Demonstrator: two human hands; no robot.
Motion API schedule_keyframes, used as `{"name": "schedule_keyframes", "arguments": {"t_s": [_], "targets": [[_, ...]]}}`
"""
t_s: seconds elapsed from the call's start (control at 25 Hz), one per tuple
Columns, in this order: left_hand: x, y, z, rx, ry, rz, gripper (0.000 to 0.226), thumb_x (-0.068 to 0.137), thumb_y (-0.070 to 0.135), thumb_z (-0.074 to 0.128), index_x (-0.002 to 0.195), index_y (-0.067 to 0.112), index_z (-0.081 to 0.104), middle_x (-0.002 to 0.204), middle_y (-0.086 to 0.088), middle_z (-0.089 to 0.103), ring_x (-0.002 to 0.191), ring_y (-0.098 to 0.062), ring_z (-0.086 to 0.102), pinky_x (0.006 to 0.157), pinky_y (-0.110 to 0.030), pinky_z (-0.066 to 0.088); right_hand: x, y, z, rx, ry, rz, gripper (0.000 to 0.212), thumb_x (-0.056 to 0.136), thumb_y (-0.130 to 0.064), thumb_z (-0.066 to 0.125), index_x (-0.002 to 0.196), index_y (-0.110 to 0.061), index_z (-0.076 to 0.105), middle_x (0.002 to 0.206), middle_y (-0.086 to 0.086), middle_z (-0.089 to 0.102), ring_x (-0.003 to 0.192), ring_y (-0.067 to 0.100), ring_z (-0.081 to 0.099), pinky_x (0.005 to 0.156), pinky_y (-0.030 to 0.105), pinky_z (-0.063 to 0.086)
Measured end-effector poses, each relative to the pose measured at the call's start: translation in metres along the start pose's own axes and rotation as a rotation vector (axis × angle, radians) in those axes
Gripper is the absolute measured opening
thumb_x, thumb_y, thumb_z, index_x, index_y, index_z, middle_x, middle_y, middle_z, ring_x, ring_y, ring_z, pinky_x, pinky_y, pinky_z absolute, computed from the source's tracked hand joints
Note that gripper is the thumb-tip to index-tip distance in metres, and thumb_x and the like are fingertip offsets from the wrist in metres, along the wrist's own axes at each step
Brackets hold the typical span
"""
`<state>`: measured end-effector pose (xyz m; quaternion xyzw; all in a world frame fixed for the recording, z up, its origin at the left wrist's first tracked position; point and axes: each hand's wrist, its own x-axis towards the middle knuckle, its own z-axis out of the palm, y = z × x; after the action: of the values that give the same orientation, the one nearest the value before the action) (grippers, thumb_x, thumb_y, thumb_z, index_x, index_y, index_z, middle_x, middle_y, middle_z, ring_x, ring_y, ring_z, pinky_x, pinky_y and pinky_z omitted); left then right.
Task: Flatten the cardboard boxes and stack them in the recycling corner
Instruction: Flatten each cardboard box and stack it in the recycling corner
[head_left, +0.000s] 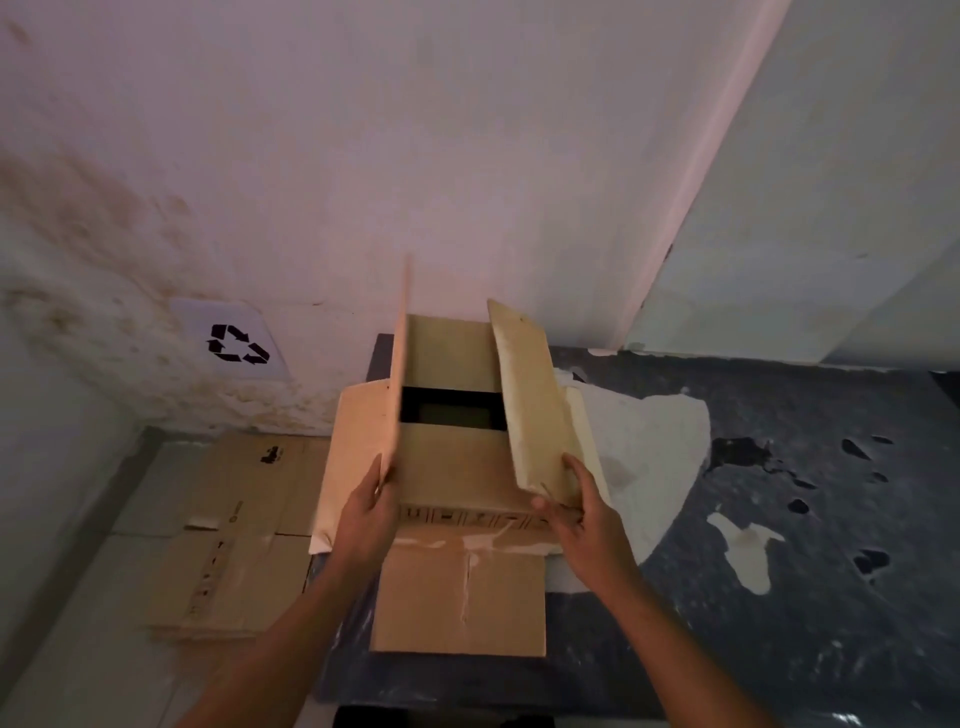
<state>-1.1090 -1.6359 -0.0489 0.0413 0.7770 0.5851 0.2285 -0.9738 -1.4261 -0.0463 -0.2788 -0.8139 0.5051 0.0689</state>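
Standing open on a dark surface (779, 571) marked with pale peeled patches, a cardboard box (452, 457) is held at its side flaps by both hands. The left flap (397, 374) is raised nearly upright and is gripped at its near lower edge by the left hand (366, 512), whose fingers are curled round the board. The right flap (530, 405) is tilted outward and is pinched at its near corner by the right hand (587, 514), with the thumb laid on the inner face and the fingers tucked beneath. The near flap (460, 597) is folded down toward the camera and lies flat, and pale tape remnants are seen along its crease. A dark rectangular opening is seen inside the box, between the two raised flaps. To the left, flattened cardboard (234, 519) is stacked on the pale floor in the corner, just beside the box. Above that stack, a recycling sign (236, 344) is fixed to the stained wall (363, 156).
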Motion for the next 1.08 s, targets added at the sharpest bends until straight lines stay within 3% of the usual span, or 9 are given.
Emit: {"name": "schedule_keyframes", "arguments": {"t_s": [0.16, 0.28, 0.36, 0.48, 0.64, 0.76, 0.84, 0.96, 1.08], "targets": [[-0.009, -0.009, -0.005, -0.255, 0.107, -0.240, 0.071, 0.086, 0.072, 0.030, 0.110, 0.013, 0.060, 0.102, -0.010, 0.068, 0.095, -0.026, 0.065, 0.079, -0.037, 0.054, -0.006, 0.018, 0.005, 0.129, 0.284, -0.015, 0.087, 0.075, -0.088, 0.019, 0.095, -0.017, 0.063, 0.068, -0.006, 0.060, 0.060, -0.001, 0.060, 0.055, 0.014, 0.049], [-0.009, -0.024, -0.020, -0.483, 0.141, -0.329, 0.058, 0.089, 0.056, 0.045, 0.109, 0.003, 0.059, 0.105, -0.020, 0.067, 0.101, -0.035, 0.065, 0.087, -0.048, 0.053, -0.002, 0.033, 0.016, 0.501, 0.418, 0.221, 0.061, 0.091, -0.069, 0.033, 0.116, -0.017, 0.056, 0.100, 0.011, 0.069, 0.087, 0.020, 0.070, 0.075, 0.045, 0.059], [-0.008, -0.030, -0.029, -0.611, 0.142, -0.376, 0.045, 0.090, 0.046, 0.053, 0.112, 0.006, 0.057, 0.107, -0.019, 0.066, 0.100, -0.035, 0.064, 0.085, -0.052, 0.052, 0.002, 0.038, 0.017, 0.815, 0.510, 0.420, 0.042, 0.099, -0.036, 0.047, 0.136, -0.019, 0.036, 0.118, 0.019, 0.061, 0.088, 0.026, 0.070, 0.071, 0.042, 0.060], [-0.007, -0.025, -0.031, -0.691, 0.134, -0.445, 0.027, 0.093, 0.036, 0.055, 0.104, 0.011, 0.056, 0.102, -0.015, 0.066, 0.092, -0.030, 0.064, 0.076, -0.044, 0.050, 0.006, 0.039, 0.020, 0.972, 0.573, 0.543, 0.072, 0.095, -0.012, 0.058, 0.146, -0.034, 0.012, 0.124, 0.022, 0.054, 0.090, 0.030, 0.070, 0.068, 0.040, 0.061], [-0.002, -0.026, -0.032, -0.515, 0.262, -0.522, 0.067, 0.074, 0.047, 0.072, 0.121, 0.007, 0.046, 0.118, -0.020, 0.059, 0.104, -0.034, 0.061, 0.084, -0.049, 0.052, 0.012, 0.037, 0.014, 0.217, 0.557, 0.492, 0.085, 0.085, -0.011, 0.070, 0.147, -0.033, 0.016, 0.148, 0.017, 0.033, 0.126, 0.039, 0.047, 0.095, 0.052, 0.049], [0.002, -0.017, -0.042, 0.046, 0.492, -0.510, 0.135, 0.055, 0.054, 0.085, 0.150, 0.012, -0.001, 0.158, -0.018, 0.006, 0.143, -0.041, 0.015, 0.112, -0.059, 0.022, 0.020, 0.026, -0.003, -0.254, 0.424, 0.081, 0.077, 0.083, 0.000, 0.064, 0.146, -0.028, 0.030, 0.148, 0.005, 0.036, 0.135, 0.029, 0.036, 0.105, 0.052, 0.040], [0.006, -0.012, -0.049, 0.383, 0.507, -0.146, 0.118, 0.066, 0.043, 0.083, 0.151, 0.018, 0.005, 0.158, -0.010, 0.005, 0.143, -0.036, 0.013, 0.113, -0.059, 0.019, 0.031, 0.010, -0.007, -0.342, 0.187, -0.042, 0.068, 0.090, 0.001, 0.053, 0.148, -0.027, 0.032, 0.150, 0.006, 0.034, 0.136, 0.024, 0.037, 0.109, 0.042, 0.038], [0.018, -0.011, -0.048, 0.713, 0.208, 0.414, 0.064, 0.083, 0.018, 0.068, 0.141, 0.015, 0.042, 0.141, -0.014, 0.038, 0.114, -0.033, 0.053, 0.091, -0.052, 0.052, 0.054, -0.017, 0.000, -0.528, -0.035, 0.060, 0.052, 0.101, -0.027, 0.037, 0.149, -0.042, 0.023, 0.161, 0.010, 0.005, 0.141, 0.033, 0.029, 0.112, 0.048, 0.033], [0.029, -0.021, -0.048, 0.966, -0.005, 0.384, 0.058, 0.084, 0.020, 0.066, 0.139, 0.018, 0.047, 0.137, -0.008, 0.040, 0.114, -0.030, 0.054, 0.095, -0.049, 0.051, 0.075, -0.037, 0.012, -0.752, -0.187, 0.209, 0.059, 0.096, -0.062, 0.020, 0.151, -0.041, 0.014, 0.161, 0.010, -0.010, 0.142, 0.041, 0.026, 0.109, 0.055, 0.031]]}}
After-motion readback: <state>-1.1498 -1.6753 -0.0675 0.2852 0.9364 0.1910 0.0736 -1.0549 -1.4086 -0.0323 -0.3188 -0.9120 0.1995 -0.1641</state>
